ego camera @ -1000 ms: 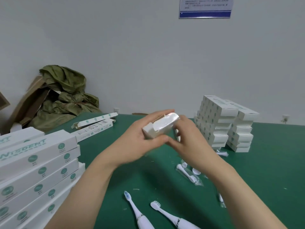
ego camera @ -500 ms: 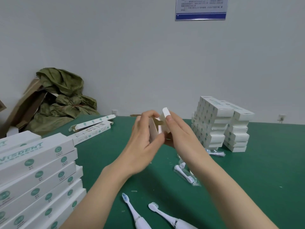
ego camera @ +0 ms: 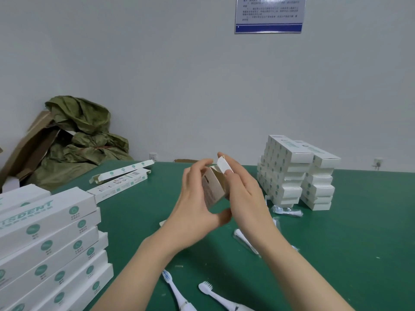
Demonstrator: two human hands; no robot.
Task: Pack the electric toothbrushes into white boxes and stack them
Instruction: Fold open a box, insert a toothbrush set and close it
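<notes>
White box (ego camera: 212, 187), small and held above the green counter (ego camera: 336, 243) near its middle, was largely covered by both hands, so whether anything lay inside could not be told. The left hand (ego camera: 193, 203) gripped its side with curled fingers, while the right hand (ego camera: 244, 194) pinched the raised end flap (ego camera: 223, 165) between its fingertips. It had a white outside, a brown cardboard inside, and small dark print too blurred to read. Two electric toothbrushes (ego camera: 177, 292) lay at the near edge, their handles cut off by the frame. Wrapped brush heads (ego camera: 286, 211) lay beside the stacked white boxes (ego camera: 285, 171) on the right. Long boxes (ego camera: 45, 243) piled at the left ran out of view, with green lettering showing only "SDENT" and round green marks. A blue-bordered notice (ego camera: 269, 14) on the wall carried text too small to make out.
</notes>
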